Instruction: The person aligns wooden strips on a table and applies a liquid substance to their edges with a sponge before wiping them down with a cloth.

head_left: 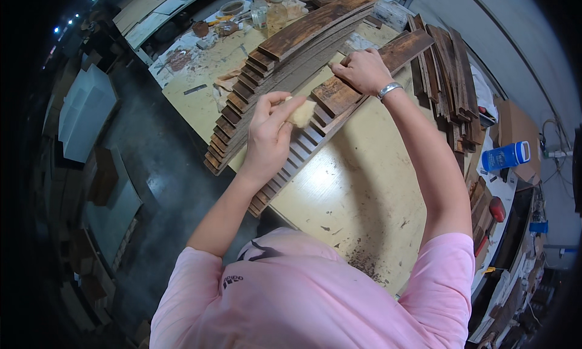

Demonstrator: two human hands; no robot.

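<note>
My left hand (pixel 268 134) is closed around a pale yellow wad (pixel 302 114), like a piece of sponge or soft cloth. It is beside the near end of a dark brown wooden plank (pixel 337 97), which lies on top of a slanting, stepped row of similar planks. Over the plank's far edge, my right hand (pixel 364 71) is curled with its fingers bent; the fingertips are partly hidden. Beyond both hands runs a second stepped row of brown planks (pixel 315 25), with their ends fanned out toward the lower left.
A pale yellow worktable (pixel 339 197) carries dark crumbs near me. Glass jars (pixel 277 14) and rags stand at its far side. More planks (pixel 448 76) are piled at the right, near a blue jug (pixel 505 156). White panels (pixel 89 113) stand on the left.
</note>
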